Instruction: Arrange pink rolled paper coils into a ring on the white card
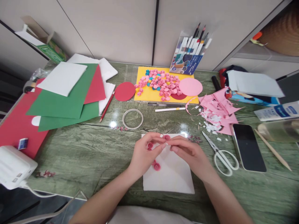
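Left grip [161, 141]: thumb and fingertips nearly together, pinching a small white piece [166, 144] | right grip [170, 144]: fingertips meeting it | beneath: white sheet [170, 174] bearing pink paper rolls [157, 166], on the green worktop [105, 161] | right: open-bladed scissors [220, 155], phone [249, 147] | beyond: tape roll [133, 119]

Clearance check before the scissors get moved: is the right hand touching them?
Apart. The head view shows green tabletop between the right hand and the scissors.
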The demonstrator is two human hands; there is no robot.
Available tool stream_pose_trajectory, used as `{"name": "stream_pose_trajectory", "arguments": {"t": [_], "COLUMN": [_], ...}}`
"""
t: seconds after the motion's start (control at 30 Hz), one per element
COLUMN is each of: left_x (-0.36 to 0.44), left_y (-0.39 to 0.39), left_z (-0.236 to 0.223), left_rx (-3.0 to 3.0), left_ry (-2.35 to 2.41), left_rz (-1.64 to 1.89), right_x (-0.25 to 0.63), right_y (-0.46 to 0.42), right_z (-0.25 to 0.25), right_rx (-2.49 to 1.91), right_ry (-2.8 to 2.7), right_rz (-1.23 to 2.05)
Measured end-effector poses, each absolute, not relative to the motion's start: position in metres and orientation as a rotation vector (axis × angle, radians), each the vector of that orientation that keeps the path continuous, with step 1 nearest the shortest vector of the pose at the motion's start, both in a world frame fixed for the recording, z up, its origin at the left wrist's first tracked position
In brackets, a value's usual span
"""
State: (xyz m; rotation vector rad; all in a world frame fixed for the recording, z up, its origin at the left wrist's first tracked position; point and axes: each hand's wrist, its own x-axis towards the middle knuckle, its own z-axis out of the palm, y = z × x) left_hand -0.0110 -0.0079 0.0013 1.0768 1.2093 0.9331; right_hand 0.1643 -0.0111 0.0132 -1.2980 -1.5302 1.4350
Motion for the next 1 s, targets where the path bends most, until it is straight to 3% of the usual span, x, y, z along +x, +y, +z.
{"name": "stream_pose_trajectory", "arguments": {"t": [0.53, 1.0], "left_x": [-0.009, -0.009], "left_y": [-0.007, -0.007], "left_z": [0.002, 0.000], "left_rx": [0.889, 0.911], "left_ry": [1.220, 1.242], "left_rz": [1.036, 1.018], "right_x": [0.154, 0.155], "right_y": [-0.027, -0.027], "right_z": [0.013, 0.012], "right_rx": [-1.350, -1.334], "right_ry": [-1.999, -2.053], "right_rz": [0.786, 0.772]}}
